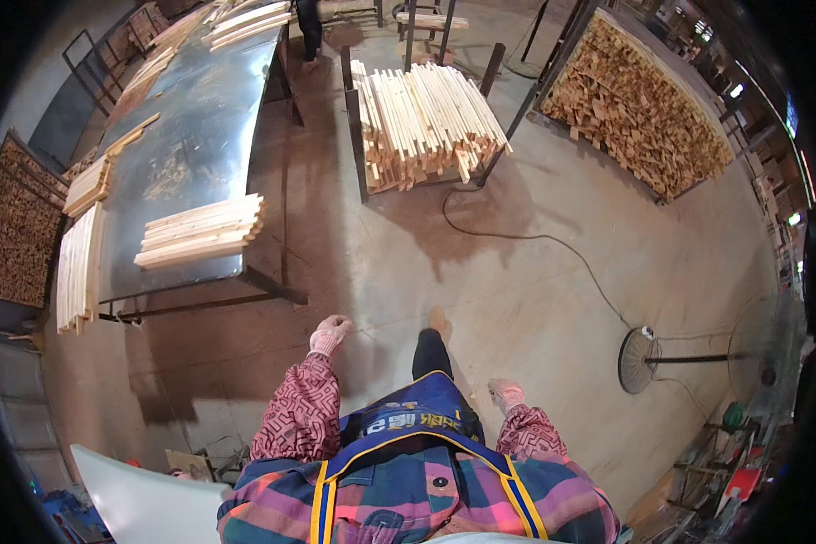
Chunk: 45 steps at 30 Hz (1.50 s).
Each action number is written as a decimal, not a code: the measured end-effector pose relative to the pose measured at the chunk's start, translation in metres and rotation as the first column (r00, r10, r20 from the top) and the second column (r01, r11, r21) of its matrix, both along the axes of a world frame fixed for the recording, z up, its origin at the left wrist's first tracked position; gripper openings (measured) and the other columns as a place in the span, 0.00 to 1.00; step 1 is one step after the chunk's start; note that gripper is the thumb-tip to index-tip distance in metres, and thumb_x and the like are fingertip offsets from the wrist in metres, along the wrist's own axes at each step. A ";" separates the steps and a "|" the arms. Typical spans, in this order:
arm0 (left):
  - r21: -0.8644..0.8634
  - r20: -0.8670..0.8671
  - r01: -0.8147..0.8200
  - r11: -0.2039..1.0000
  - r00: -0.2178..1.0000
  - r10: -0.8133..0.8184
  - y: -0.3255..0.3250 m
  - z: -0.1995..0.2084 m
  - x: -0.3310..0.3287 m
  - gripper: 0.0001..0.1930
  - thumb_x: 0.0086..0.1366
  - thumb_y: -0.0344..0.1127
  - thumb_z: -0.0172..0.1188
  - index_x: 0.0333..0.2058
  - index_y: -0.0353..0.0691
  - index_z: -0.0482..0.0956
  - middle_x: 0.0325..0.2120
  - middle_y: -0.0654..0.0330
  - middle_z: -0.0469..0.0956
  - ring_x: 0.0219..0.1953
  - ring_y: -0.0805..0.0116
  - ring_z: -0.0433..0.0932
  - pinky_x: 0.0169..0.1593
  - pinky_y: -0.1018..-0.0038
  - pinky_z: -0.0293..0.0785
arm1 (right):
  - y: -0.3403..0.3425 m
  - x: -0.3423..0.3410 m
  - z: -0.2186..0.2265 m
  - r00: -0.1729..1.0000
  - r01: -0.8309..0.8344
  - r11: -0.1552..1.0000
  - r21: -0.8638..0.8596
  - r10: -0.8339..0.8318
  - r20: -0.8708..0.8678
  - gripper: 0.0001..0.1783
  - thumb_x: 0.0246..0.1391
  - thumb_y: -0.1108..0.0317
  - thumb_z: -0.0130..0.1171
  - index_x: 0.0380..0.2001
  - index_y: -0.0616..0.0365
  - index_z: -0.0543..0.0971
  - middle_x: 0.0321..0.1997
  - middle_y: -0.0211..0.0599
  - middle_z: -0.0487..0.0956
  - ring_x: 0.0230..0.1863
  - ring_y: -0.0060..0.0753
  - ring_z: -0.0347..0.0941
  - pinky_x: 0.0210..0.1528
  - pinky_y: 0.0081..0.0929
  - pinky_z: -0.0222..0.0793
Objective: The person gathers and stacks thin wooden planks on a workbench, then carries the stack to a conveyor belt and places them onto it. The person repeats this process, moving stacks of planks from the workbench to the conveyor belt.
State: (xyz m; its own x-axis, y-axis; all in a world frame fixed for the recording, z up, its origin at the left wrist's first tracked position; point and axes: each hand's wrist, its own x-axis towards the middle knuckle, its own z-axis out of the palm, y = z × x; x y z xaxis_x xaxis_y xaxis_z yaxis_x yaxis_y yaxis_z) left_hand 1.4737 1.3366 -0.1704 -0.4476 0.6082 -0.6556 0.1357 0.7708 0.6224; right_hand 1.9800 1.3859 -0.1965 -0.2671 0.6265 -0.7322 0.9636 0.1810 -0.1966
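Observation:
My left hand (330, 335), in a pale pinkish work glove, hangs in the air in front of me, its fingers curled in with nothing visible in them. It is nearest to the front corner of the metal-topped table (190, 136), apart from it. My right hand (507, 394), gloved too, hangs low by my right side, fingers loosely apart and holding nothing. On the table's near end lies a small stack of light wooden strips (199, 231). More wooden strips (80, 269) lie along its left edge.
Ahead, a metal rack (358, 140) holds a thick pile of wooden strips (426, 113). A large stack of wood (635, 113) stands to the right. A black cable (553, 238) crosses the floor to a standing fan (637, 360). Another person's leg (309, 32) shows beyond the table.

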 end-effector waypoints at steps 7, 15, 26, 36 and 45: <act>-0.083 -0.001 0.187 0.979 0.982 -0.187 0.173 0.016 0.041 0.21 0.60 0.49 0.59 0.47 0.44 0.82 0.39 0.54 0.83 0.41 0.62 0.81 0.47 0.69 0.74 | 0.285 -0.006 -0.079 0.979 -0.145 0.959 0.245 0.103 0.178 0.22 0.60 0.48 0.46 0.38 0.49 0.83 0.42 0.44 0.83 0.44 0.48 0.79 0.44 0.45 0.75; -0.004 0.138 -0.175 0.985 0.975 0.174 0.293 -0.002 0.012 0.17 0.62 0.43 0.60 0.45 0.38 0.81 0.37 0.58 0.83 0.40 0.70 0.79 0.48 0.74 0.72 | 0.598 -0.330 0.044 0.889 0.125 0.982 0.142 -0.047 -0.455 0.23 0.58 0.49 0.51 0.50 0.50 0.80 0.52 0.41 0.80 0.53 0.44 0.75 0.54 0.32 0.70; 0.038 0.145 -0.397 0.917 0.910 0.388 0.465 -0.062 -0.103 0.16 0.64 0.35 0.62 0.48 0.37 0.79 0.38 0.61 0.82 0.41 0.73 0.77 0.49 0.76 0.72 | 0.776 -0.692 0.045 0.920 0.332 0.935 0.121 -0.293 -0.259 0.59 0.44 0.38 0.65 0.70 0.59 0.51 0.70 0.54 0.61 0.69 0.51 0.60 0.66 0.40 0.62; 0.302 -0.321 0.056 0.952 0.946 0.046 0.663 0.001 -0.167 0.12 0.61 0.35 0.62 0.43 0.40 0.81 0.39 0.54 0.79 0.42 0.58 0.79 0.49 0.65 0.75 | 0.862 -0.624 -0.046 0.909 0.270 0.962 -0.029 -0.265 -0.322 0.52 0.53 0.44 0.62 0.70 0.61 0.50 0.65 0.57 0.66 0.62 0.46 0.68 0.56 0.33 0.72; -0.028 -0.792 0.470 0.882 0.528 -0.306 0.754 -0.081 -0.171 0.42 0.54 0.64 0.60 0.63 0.45 0.65 0.64 0.40 0.57 0.63 0.32 0.54 0.65 0.40 0.49 | 0.886 -0.573 -0.077 0.834 0.022 0.974 -0.224 -0.142 -0.533 0.43 0.59 0.36 0.50 0.68 0.53 0.60 0.67 0.50 0.65 0.70 0.44 0.58 0.68 0.36 0.60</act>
State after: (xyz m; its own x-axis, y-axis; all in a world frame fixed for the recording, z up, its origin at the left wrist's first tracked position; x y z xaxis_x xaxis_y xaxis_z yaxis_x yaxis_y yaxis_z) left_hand 1.3027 2.0910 -0.2519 -0.4140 0.9082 -0.0620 0.8744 0.4157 0.2504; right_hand 1.4066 2.2719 -0.2732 -0.6122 0.5200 -0.5957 0.6997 0.0053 -0.7144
